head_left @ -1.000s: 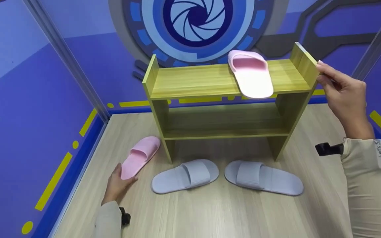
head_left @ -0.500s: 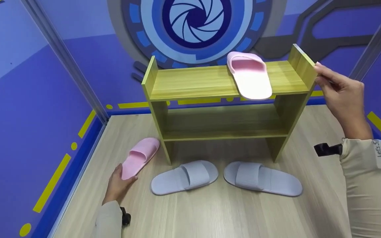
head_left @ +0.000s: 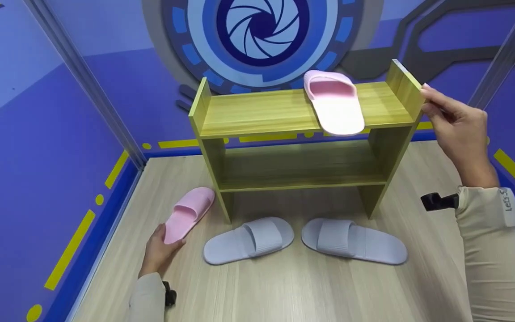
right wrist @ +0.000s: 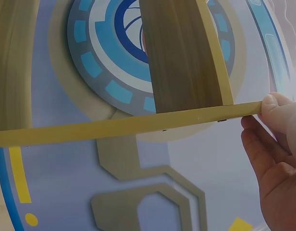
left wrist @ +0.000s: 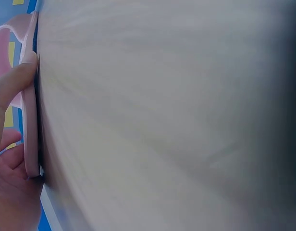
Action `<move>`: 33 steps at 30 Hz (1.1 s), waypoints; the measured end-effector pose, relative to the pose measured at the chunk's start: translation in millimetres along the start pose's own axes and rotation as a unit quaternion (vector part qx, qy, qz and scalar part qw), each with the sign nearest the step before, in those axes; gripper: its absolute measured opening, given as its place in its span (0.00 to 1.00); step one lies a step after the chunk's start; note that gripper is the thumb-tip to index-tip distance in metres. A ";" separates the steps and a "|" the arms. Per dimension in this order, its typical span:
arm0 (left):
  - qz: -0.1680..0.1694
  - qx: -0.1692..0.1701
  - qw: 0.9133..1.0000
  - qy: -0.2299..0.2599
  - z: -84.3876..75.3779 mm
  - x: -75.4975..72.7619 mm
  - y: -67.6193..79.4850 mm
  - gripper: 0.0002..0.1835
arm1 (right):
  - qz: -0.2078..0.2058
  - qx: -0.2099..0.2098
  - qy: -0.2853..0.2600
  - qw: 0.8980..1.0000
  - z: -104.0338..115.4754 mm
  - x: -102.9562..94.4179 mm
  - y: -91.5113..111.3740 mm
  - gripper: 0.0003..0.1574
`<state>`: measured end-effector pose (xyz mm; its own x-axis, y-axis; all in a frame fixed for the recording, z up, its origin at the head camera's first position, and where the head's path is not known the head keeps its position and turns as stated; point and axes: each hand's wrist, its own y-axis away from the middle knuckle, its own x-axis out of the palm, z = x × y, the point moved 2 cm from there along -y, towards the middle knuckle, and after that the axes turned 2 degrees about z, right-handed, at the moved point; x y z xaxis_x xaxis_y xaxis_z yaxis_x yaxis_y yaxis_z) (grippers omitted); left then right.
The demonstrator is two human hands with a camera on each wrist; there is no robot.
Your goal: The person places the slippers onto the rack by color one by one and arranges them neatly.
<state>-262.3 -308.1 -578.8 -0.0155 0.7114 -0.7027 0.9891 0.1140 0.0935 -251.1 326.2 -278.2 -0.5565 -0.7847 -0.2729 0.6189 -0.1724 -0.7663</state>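
Observation:
My left hand [head_left: 157, 252] grips the heel end of a pink slipper [head_left: 189, 213] on the floor, left of the wooden shoe rack [head_left: 257, 134]. In the left wrist view the thumb lies along one edge of that slipper [left wrist: 30, 125], with fingers at its other side. With thumb and fingers, my right hand [head_left: 461, 129] pinches the upper right side panel of the rack; the right wrist view shows the same pinch at the panel's end [right wrist: 239, 110]. A second pink slipper [head_left: 338, 107] rests on the top shelf, its heel jutting past the front edge.
Two grey slippers, a left one [head_left: 248, 241] and a right one [head_left: 356, 241], lie on the wood-grain surface [head_left: 284, 290] in front of the rack, toes pointing inward. A blue patterned wall [head_left: 105, 89] stands close behind, with side walls at left and right.
The view has shifted slightly, and the rack's upper right side appears a little further left with my right hand. My left hand keeps its grip on the pink slipper, almost still.

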 end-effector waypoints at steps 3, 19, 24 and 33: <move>0.000 -0.001 1.000 0.010 1.6 -0.4 1.5 0.48 | 0.000 0.004 0.001 1.000 0.3 -0.3 0.8 0.19; -0.007 0.015 1.000 0.024 17.0 -23.9 12.0 0.51 | -0.003 0.006 0.009 1.000 -0.4 1.2 2.8 0.19; 0.029 -0.004 0.999 0.023 19.7 -34.8 16.2 0.53 | -0.002 0.010 0.002 1.000 -0.6 0.8 2.4 0.18; 0.070 -0.015 0.997 0.002 15.7 -53.1 20.1 0.53 | 0.002 0.015 0.007 1.000 -7.4 -1.5 -0.4 0.18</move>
<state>-239.3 -354.5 -550.6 0.1213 0.7239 -0.6791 0.9770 0.0339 0.2106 -254.6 331.9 -281.7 -0.5623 -0.7766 -0.2842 0.6373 -0.1880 -0.7473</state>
